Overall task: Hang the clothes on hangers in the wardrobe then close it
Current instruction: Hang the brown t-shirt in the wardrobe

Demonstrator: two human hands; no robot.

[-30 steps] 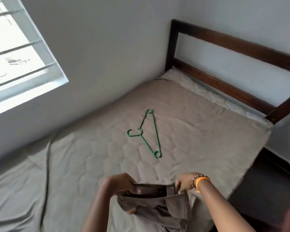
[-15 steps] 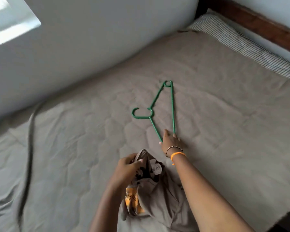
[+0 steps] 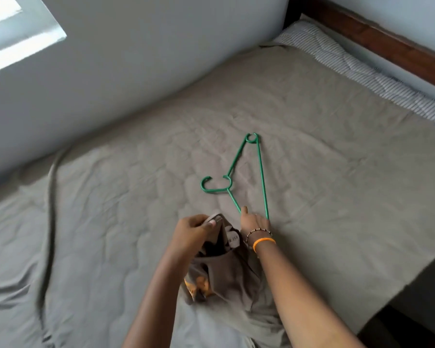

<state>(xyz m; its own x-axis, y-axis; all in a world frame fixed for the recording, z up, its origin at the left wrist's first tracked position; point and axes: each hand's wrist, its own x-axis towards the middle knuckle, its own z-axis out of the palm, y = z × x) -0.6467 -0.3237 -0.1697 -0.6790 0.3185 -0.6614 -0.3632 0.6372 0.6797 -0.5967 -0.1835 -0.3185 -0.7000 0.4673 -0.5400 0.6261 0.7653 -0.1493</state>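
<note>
A green hanger (image 3: 246, 177) lay flat on the bed (image 3: 337, 172). The right hand (image 3: 255, 221) covered its near corner, fingers hidden, grip unclear. The left hand (image 3: 195, 232) pinched a brown shirt's (image 3: 226, 275) collar; its white label (image 3: 232, 239) was unreadable.

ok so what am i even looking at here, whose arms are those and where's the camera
There is no machine here. The camera is worn on a person's head and looks forward and down, so the two arms rising from the bottom edge are that person's own.

They lean over a bed covered in a grey-brown sheet. A green hanger lies flat on it, its hook pointing left.

The left hand grips the top edge of a brownish garment, which has a label inside and an orange print lower down. The right hand, with a beaded bracelet and an orange band at the wrist, rests on the near corner of the hanger. Whether it has closed around it cannot be seen.

No wardrobe is in view.
</note>
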